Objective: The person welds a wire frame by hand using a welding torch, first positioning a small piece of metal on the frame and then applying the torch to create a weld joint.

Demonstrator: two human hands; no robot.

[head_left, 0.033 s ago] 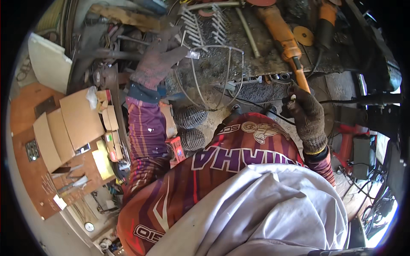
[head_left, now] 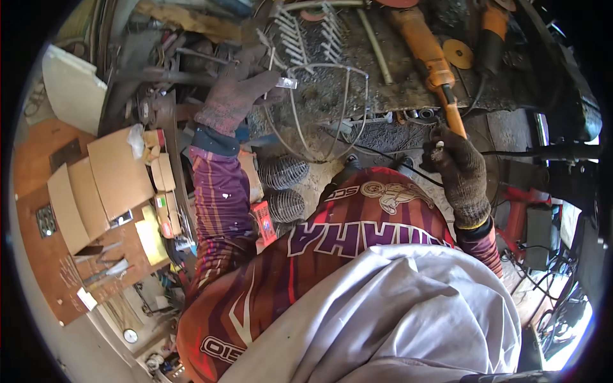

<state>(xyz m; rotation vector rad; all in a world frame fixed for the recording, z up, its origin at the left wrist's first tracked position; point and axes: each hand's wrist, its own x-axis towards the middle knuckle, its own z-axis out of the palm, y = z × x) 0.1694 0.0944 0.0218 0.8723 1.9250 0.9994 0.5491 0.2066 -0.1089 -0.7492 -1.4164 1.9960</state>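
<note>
My left hand (head_left: 236, 96), in a dirty work glove, is closed on one corner of a bent metal wire frame (head_left: 347, 96). A small shiny flat metal piece (head_left: 287, 83) sticks out by its fingertips. The frame's curved rods hang over the bench's near edge. My right hand (head_left: 461, 169), also gloved, is wrapped around the tail end of an orange angle grinder (head_left: 426, 54). The grinder points away from me over the bench, its reddish disc (head_left: 397, 2) cut off by the view's top edge. The fingers of my left hand are partly hidden by the glove's back.
Two rows of short metal rods (head_left: 292, 38) and a bare bar (head_left: 375, 48) lie on the dark bench (head_left: 408, 96). At right are a second grinder (head_left: 491, 38) and a tan disc (head_left: 458, 53). Coiled wire baskets (head_left: 284, 172) stand below; cardboard boxes (head_left: 118, 172) lie left.
The wire frame and the grinder appear slightly farther right, while things at the left have shifted a little left. Both hands keep their holds.
</note>
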